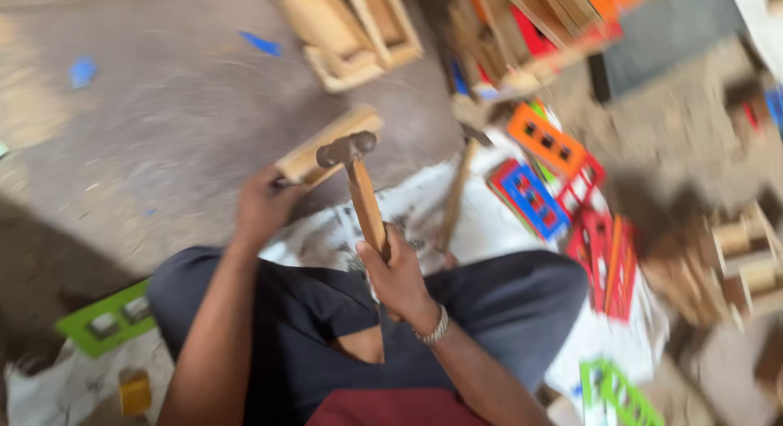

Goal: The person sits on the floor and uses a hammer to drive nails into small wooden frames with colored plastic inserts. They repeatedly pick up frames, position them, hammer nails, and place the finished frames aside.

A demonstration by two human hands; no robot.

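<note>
— Knees and dark trousers filled the bottom of the frame, nearest the lens. What sat at the far left?

— Low on the left lay a green frame with a small yellow block below it, both on the floor. Further in, the left hand was wrapped around the lower end of a pale wooden piece, fingers pressed closed on it, holding it slanted up toward the middle of the frame.

— And the hammer?

— The right hand was clenched round the wooden handle low down; the hammer stood nearly upright, its dark metal head touching or just beside the wooden piece. Blur hid which.

— How would that blow be done well?

— I'd judge the wood needed a firm brace, the left fingers kept well away from the head, and short square taps.

— How did the piece look?

— Light, unpainted, squared like a batten, blurred at its top end.

— To the right?

— A second hammer lay centre-right on white sheeting. Beyond were orange, blue and red frames, with bare wooden frames across the top.
</note>
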